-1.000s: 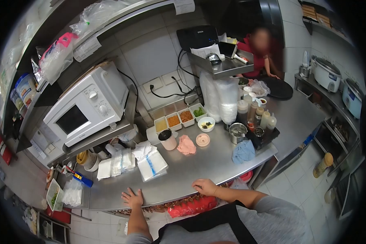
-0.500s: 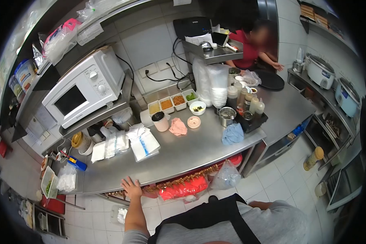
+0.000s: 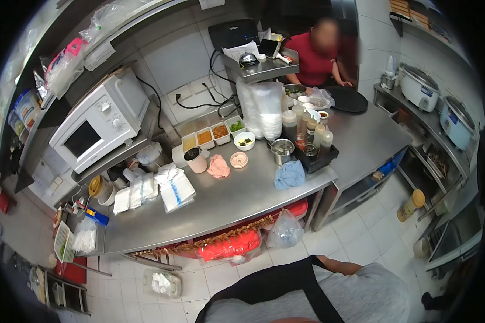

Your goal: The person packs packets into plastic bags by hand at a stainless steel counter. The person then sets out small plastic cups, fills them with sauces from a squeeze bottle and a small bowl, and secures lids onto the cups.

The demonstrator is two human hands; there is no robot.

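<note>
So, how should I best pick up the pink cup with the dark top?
I'd wrap around the middle of the pink cup, coming from the counter's front side, between the white packs and the pink cloth. It stands upright, its rounded side shows no handle, and food trays sit behind.

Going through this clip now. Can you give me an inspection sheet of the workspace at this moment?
Surface: steel counter, reflective.
Things at hand: nothing seen held; clear plastic bag below the counter's front edge, near the right forearm.
Clutter: pink cloth, blue cloth and white packets on the counter.
Grips: left hand and right hand both out of view.
Cables: black cables against the wall.
Surroundings: person in red near a round black tray; microwave on a shelf.
</note>
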